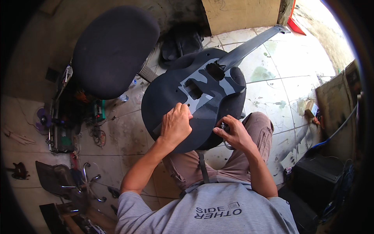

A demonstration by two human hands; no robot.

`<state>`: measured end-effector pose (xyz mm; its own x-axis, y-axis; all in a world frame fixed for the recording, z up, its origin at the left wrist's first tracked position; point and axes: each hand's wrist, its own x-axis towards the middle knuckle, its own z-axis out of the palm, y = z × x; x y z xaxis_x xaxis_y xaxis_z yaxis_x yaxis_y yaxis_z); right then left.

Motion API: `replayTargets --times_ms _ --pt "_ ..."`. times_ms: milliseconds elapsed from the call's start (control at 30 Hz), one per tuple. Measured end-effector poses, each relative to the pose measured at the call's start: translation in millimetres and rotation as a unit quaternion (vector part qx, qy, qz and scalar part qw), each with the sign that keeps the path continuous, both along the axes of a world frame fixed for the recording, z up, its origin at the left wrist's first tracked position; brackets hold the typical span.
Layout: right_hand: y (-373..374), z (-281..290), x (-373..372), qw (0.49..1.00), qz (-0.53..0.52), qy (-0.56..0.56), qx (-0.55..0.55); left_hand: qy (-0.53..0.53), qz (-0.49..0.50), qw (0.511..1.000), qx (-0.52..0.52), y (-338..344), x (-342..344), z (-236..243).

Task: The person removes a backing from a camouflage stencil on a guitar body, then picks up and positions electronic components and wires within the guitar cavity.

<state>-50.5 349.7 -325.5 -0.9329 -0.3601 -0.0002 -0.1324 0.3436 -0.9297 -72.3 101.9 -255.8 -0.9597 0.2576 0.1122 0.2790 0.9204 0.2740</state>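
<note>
A dark electric guitar body (165, 93) with a grey camouflage pattern lies face up in front of my knees. Its neck (253, 45) points to the far right, and two dark cavities (193, 89) are cut into the top. My left hand (175, 123) is closed over the near part of the body, the fingertips pressed together at the patterned area; whatever they pinch is hidden. At the body's right near edge, my right hand (235, 133) is curled with thumb and fingers drawn together. Something small and dark shows between them, too small to name.
A black cushioned seat (117, 50) stands at the far left, with a black bag (181, 45) beyond the guitar. Tools and clutter, including a toolbox (62, 136), cover the left floor. A black box (317, 171) stands at the right, near a blue hose (331, 138).
</note>
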Motion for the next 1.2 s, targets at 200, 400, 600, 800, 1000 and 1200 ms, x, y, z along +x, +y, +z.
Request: replayTargets --times_ms 200,400,600,800,1000,1200 --pt "1.3 10.7 -1.5 0.998 0.021 -0.041 0.037 0.043 -0.017 0.999 -0.016 4.9 4.4 -2.2" --pt "-1.3 10.4 -0.4 0.998 0.016 -0.048 0.029 0.034 -0.027 0.999 0.005 0.9 4.9 -7.3" --pt "-1.3 8.3 1.0 0.998 0.011 -0.043 0.041 0.001 -0.058 0.996 0.074 19.4 -3.2 9.7" --pt "-1.1 6.3 2.8 0.999 0.009 -0.037 0.017 -0.086 -0.034 0.98 0.176 15.7 -7.9 42.6" --pt "0.0 14.6 6.1 0.999 0.004 -0.049 0.018 -0.065 -0.027 0.987 0.143 10.0 -17.8 65.0" --pt "-1.1 3.0 3.4 1.0 0.006 -0.012 0.015 -0.149 0.014 0.989 0.004 14.9 -23.6 43.9"
